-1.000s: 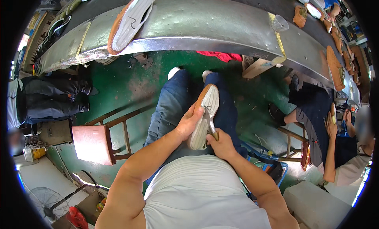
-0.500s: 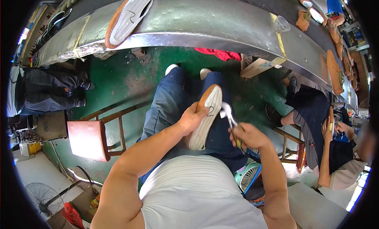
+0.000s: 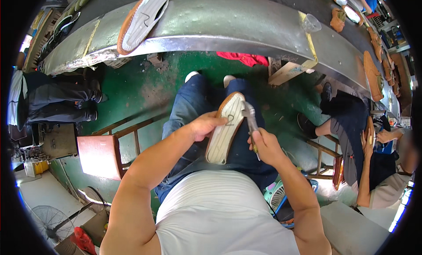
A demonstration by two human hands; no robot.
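Observation:
Over my lap, a tan shoe (image 3: 225,138) is turned with its pale, lined bottom up, a dark handwritten mark on it. My left hand (image 3: 205,126) grips it by its left edge, thumb across the bottom. In my right hand (image 3: 266,145) is a pair of silver pincers (image 3: 251,119) with yellowish handles. Their metal head is at the shoe's upper right edge and seems to touch it. Whether the jaws pinch anything is too small to make out.
A metal-edged workbench (image 3: 246,24) crosses in front, with another upturned shoe (image 3: 143,22) and a clear cup (image 3: 311,23) on it. Tan shoes (image 3: 372,75) line its right side. A stool (image 3: 99,156) stands left, a small fan (image 3: 276,194) right. Co-workers are at both sides.
My right hand has moved left and up, bringing the pincers from beside the shoe against its edge. My left hand and the shoe have shifted slightly left.

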